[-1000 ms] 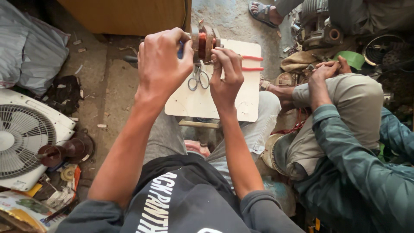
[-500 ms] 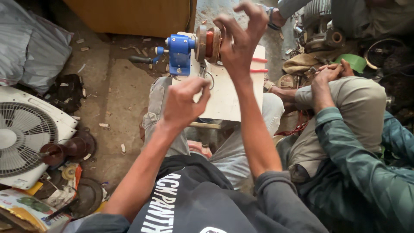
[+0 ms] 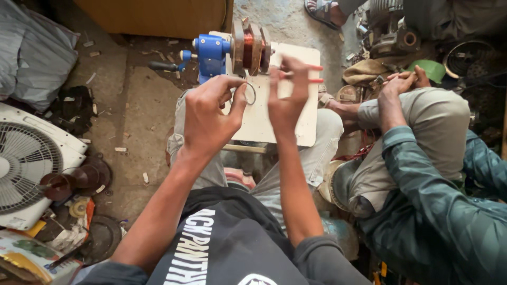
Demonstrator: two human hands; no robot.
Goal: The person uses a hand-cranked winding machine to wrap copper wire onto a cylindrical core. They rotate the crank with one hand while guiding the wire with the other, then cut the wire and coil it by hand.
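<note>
A glossy copper coil (image 3: pixel 248 46) sat between worn wooden discs (image 3: pixel 238 39) on a blue painted-metal winder (image 3: pixel 211 53), above a matt pale board (image 3: pixel 296 113). The floor (image 3: pixel 134 116) was rough, dusty concrete; a white plastic fan grille (image 3: pixel 24 158) lay beside dull metal parts (image 3: pixel 388 26).

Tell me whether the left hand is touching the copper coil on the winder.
Apart. The head view shows the left hand raised below and in front of the copper coil, with bare white board visible between its fingers and the coil.
</note>
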